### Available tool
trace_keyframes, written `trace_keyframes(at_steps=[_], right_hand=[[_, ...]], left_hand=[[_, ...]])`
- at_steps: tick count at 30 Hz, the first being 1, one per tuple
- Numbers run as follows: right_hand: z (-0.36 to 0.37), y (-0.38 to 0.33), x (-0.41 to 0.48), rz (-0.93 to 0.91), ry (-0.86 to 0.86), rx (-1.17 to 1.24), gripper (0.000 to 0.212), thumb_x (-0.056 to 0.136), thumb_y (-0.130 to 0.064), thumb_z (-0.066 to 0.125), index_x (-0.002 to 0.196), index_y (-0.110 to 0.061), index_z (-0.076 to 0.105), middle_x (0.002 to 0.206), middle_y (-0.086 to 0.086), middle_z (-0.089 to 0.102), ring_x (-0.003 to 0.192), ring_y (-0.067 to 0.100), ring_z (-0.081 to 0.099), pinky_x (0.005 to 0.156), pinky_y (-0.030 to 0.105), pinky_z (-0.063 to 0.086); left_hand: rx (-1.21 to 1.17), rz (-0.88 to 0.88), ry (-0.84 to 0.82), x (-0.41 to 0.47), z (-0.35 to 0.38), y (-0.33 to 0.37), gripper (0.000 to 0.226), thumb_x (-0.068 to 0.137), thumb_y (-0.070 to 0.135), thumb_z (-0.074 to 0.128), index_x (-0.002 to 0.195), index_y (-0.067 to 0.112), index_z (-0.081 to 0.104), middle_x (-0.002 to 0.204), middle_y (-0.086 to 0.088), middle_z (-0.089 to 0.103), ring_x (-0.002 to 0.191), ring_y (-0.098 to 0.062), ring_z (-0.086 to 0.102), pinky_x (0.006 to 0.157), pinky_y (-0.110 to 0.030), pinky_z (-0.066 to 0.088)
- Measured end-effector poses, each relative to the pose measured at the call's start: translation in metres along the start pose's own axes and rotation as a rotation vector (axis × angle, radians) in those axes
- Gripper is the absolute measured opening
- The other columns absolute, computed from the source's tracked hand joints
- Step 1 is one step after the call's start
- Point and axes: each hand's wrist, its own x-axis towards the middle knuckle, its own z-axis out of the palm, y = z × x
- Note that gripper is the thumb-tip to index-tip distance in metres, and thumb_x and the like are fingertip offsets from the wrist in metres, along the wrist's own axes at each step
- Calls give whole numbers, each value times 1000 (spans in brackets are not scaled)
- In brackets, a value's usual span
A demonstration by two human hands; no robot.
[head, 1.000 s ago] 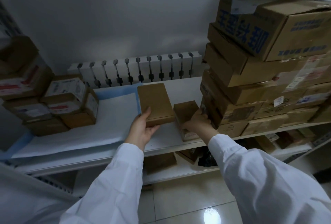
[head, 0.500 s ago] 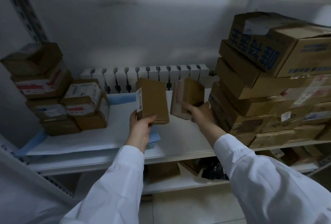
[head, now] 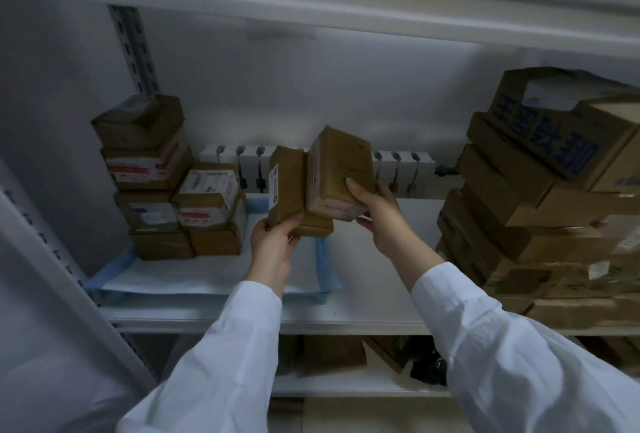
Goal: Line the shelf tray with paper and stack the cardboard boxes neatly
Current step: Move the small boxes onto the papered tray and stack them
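My left hand (head: 273,245) grips a flat brown box (head: 289,190) with a white barcode label, held on edge above the shelf. My right hand (head: 381,221) holds a smaller brown box (head: 337,172) with red print, tilted and touching the flat box's right side. Both boxes hang over the white shelf tray (head: 363,308). White paper with blue edges (head: 207,276) covers the tray's left part. A neat stack of labelled cardboard boxes (head: 166,183) stands on the paper at the far left.
A tall, leaning pile of larger cardboard boxes (head: 540,210) fills the shelf's right side. A white radiator (head: 401,172) runs behind the shelf. An upper shelf (head: 311,9) is overhead, a slotted upright (head: 133,48) at left. More boxes (head: 332,353) sit on the lower shelf.
Both hands lifted their boxes off the shelf and brought them together; the boxes now touch side by side. The camera tilted upward, showing the upper shelf.
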Motion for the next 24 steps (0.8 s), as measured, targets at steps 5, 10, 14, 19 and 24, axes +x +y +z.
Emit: trace_keyframes(at_steps=[5, 10, 14, 19, 24], right_hand=[[35, -9, 2, 154, -132, 109, 62, 90, -38, 55, 144, -21, 31, 138, 10, 44, 130, 35, 41, 103, 56, 35], [73, -16, 2, 157, -231, 113, 40, 88, -33, 59, 125, -19, 50, 109, 8, 56, 111, 35, 53, 92, 44, 45], [100, -26, 5, 173, -290, 101, 13, 88, -34, 60, 93, -22, 58, 96, 5, 58, 93, 24, 55, 91, 38, 47], [127, -37, 9, 139, -323, 146, 9, 90, -31, 58, 88, -23, 56, 95, 6, 59, 94, 24, 56, 99, 42, 47], [150, -45, 11, 110, -344, 161, 14, 89, -37, 59, 90, -23, 57, 98, 7, 58, 92, 24, 55, 80, 34, 51]], left_hand=[[-71, 35, 53, 9, -10, 30, 58, 78, -2, 69, 131, 7, 48, 120, -11, 61, 101, -25, 60, 94, -39, 49], [-122, 50, 91, 17, -29, 58, 58, 78, 1, 70, 132, 7, 49, 126, -14, 61, 107, -28, 61, 88, -37, 52], [-124, 68, 120, 23, -40, 82, 50, 84, 3, 65, 132, 6, 51, 122, -12, 61, 93, -23, 62, 82, -36, 51], [-73, 41, 176, 36, -55, 110, 51, 84, 19, 68, 131, 9, 51, 124, -13, 61, 100, -26, 61, 75, -34, 53], [-73, 31, 203, 48, -65, 128, 55, 84, 29, 68, 132, 14, 45, 125, -10, 57, 98, -27, 58, 93, -41, 51]])
